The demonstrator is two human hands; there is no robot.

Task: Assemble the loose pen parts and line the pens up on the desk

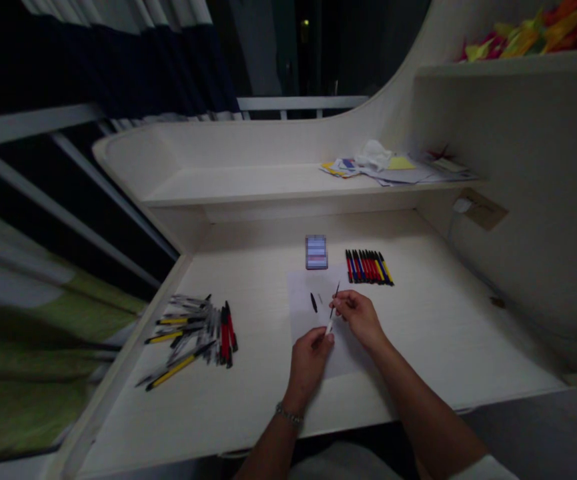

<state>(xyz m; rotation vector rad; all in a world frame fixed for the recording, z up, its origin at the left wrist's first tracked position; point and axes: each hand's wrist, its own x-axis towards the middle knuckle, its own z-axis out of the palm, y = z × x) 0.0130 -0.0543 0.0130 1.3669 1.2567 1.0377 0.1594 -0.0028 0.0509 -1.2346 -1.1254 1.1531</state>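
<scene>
Over a white sheet of paper (300,320), a slim pen (330,325) with a pale barrel is pinched at its lower end by my left hand (310,357). My right hand (356,316) has its fingers closed on the thin dark upper part, which looks like an ink refill in line with the barrel. Whether the two are joined is too small to tell. A black pen cap (313,303) lies on the paper to the left of my right hand, and a small thin grey piece (320,299) rests beside it.
A neat row of red, blue and yellow pens (368,267) lies right of a lit phone (317,253). At left is a loose pile of clear, yellow and red pen parts (193,333). Papers (408,172) and crumpled tissue (374,155) occupy the raised shelf (238,183).
</scene>
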